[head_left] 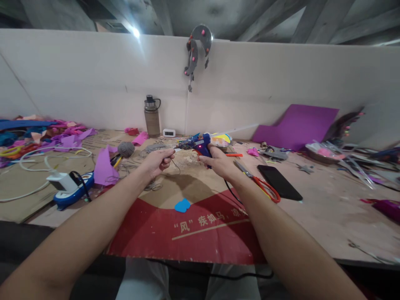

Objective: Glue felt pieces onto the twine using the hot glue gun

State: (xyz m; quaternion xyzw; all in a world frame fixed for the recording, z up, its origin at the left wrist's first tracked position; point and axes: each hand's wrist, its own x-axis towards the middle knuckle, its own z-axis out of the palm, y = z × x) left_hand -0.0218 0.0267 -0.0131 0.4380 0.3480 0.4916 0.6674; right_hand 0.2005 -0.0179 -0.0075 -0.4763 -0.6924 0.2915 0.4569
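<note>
Facing the desk's [325, 208] left edge and left fingers [166, 156] pinching thin grey cord [179, 168], a blue plastic glue gun [203, 146] is gripped by right fingers [206, 161].

Between the two arms, a hand could slide low over the red cardboard [187, 250], where a flat blue scrap [182, 205] lies. On the right, the scissors [265, 188] and the phone [279, 182] are in the way near the right hand [218, 162]. On the left, the blue power strip [73, 192] sticks up, and farther back the tall bottle [152, 121] stands by the wall [93, 79].
</note>
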